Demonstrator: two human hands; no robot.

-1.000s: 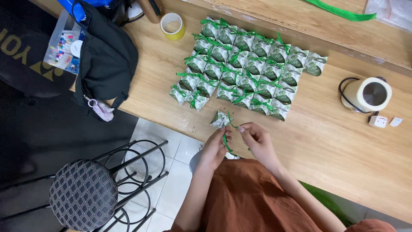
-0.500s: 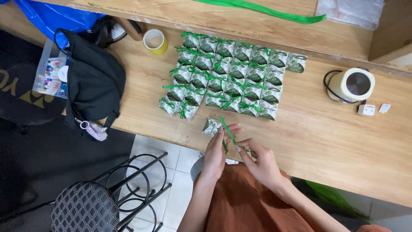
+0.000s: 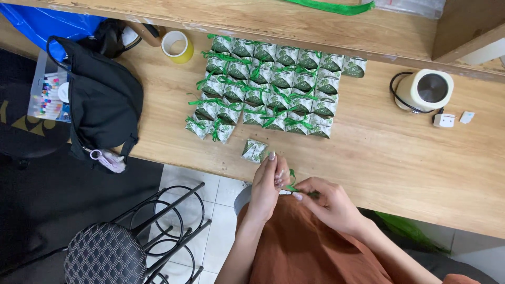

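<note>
Both bare forearms rise from the six o'clock edge toward twelve. The left hand (image 3: 267, 181) stands upright at centre, fingers curled and pinched together, one fingertip pointing to twelve o'clock. The right hand (image 3: 329, 202) lies just at its four o'clock, palm down, thumb and forefinger pinched toward nine o'clock, almost meeting the left.

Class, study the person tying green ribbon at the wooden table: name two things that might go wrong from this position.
1. The loose green-patterned pyramid box lies close to the wooden table's near edge, just beyond the left hand; a nudge might push it off.
2. The thin green ribbon is pinched between both hands, the right hand close by; it may slip or twist while being worked.
</note>
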